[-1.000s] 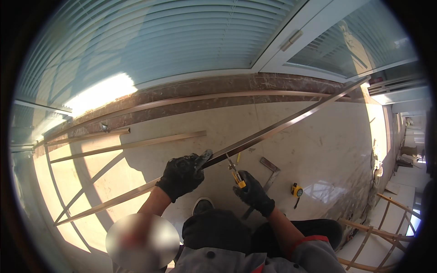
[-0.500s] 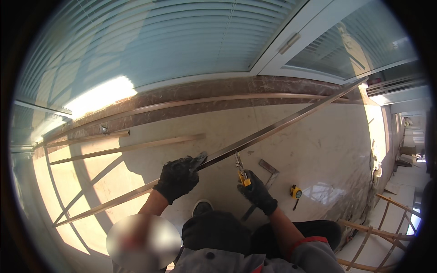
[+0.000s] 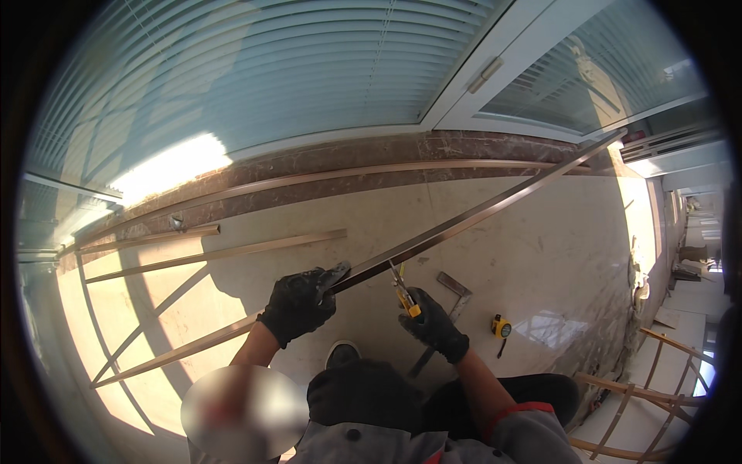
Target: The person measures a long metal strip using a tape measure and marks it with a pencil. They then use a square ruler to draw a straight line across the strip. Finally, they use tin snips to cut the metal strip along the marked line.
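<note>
A long brown metal profile [image 3: 464, 220] slants across the picture from lower left to upper right. My left hand [image 3: 297, 305], in a black glove, is closed around it at its middle; something greyish shows at the fingertips, too small to name. In my gloved right hand [image 3: 435, 325] is a pair of pliers-like snips [image 3: 406, 300] with yellow handles. Their jaws touch the near edge of the profile, a little right of my left hand. Exactly how the jaws meet the metal is too small to tell.
On the pale floor [image 3: 533, 255] lie a carpenter's square [image 3: 457, 292] and a yellow tape measure [image 3: 501, 325]. Shorter metal strips [image 3: 224, 249] lie at left, and a long strip [image 3: 309, 180] runs along the brown sill below the blinds. A lattice frame [image 3: 630, 393] stands at lower right.
My right hand and the snips have shifted slightly left along the profile, toward my left hand. My left hand keeps its grip with almost no movement.
</note>
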A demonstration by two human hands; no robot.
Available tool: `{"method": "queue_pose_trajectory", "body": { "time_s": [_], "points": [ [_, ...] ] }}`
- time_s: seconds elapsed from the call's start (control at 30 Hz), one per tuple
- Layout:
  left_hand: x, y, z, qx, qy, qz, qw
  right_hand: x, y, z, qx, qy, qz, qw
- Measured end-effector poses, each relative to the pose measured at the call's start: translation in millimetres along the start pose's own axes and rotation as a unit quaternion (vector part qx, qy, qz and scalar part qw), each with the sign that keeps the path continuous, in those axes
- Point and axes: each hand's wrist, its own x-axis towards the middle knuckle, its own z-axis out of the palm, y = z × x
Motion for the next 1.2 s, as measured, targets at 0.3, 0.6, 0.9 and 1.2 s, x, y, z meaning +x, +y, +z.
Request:
{"method": "queue_pose_trajectory", "body": {
  "time_s": [0.3, 0.6, 0.9, 1.2],
  "points": [
    [0.1, -0.6, -2.4, -0.004, 0.001, 0.008, 1.0, 1.0, -4.2, 0.6, 0.0, -0.005, 0.002, 1.0],
    [7.4, -4.6, -2.1, -0.061, 0.008, 0.032, 0.998, 1.8, -29.0, -5.1, -0.012, 0.003, 0.016, 1.0],
    [53.8, 17.7, -27.1, -0.284, -0.144, -0.108, 0.942, 0.5, -30.4, -5.3, -0.028, 0.029, -0.034, 0.999],
    [46.5, 19.9, -28.4, -0.259, -0.119, -0.069, 0.956, -3.5, -52.0, -2.9, -0.025, 0.047, 0.004, 0.999]
  ]
}}
